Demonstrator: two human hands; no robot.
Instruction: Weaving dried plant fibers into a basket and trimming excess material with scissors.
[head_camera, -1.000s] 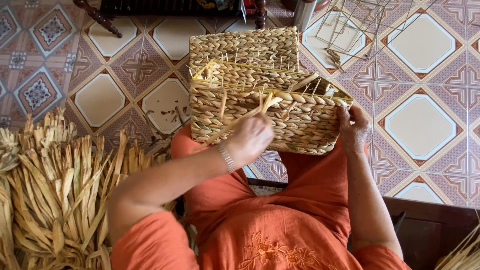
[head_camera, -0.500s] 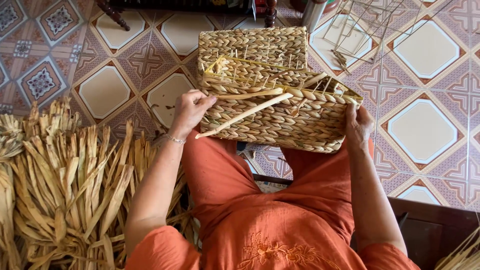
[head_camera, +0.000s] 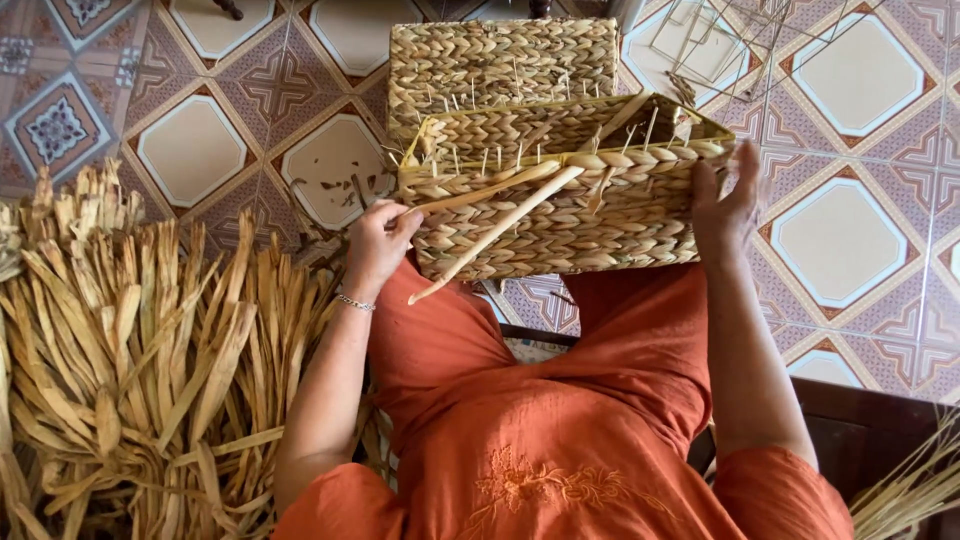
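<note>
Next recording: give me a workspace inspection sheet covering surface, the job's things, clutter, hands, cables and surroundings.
Surface: patterned tiled floor; the basket rests on an orange-clothed lap.
Job's things: rectangular woven straw basket, loose pale strands hanging off its rim.
Clutter: heap of dried flat leaves on the person's left; scraps on a tile.
Hands: left hand grips a strand at the basket's corner; right hand steadies the opposite end.
Cables: nothing seen.
Surroundings: bare wire frame behind.

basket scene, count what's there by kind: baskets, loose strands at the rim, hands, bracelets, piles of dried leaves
Baskets: 1, woven basket
Loose strands at its rim: 2
Hands: 2, left hand and right hand
Bracelets: 1, bracelet
Piles of dried leaves: 1, dried leaves
Total: 7
</note>
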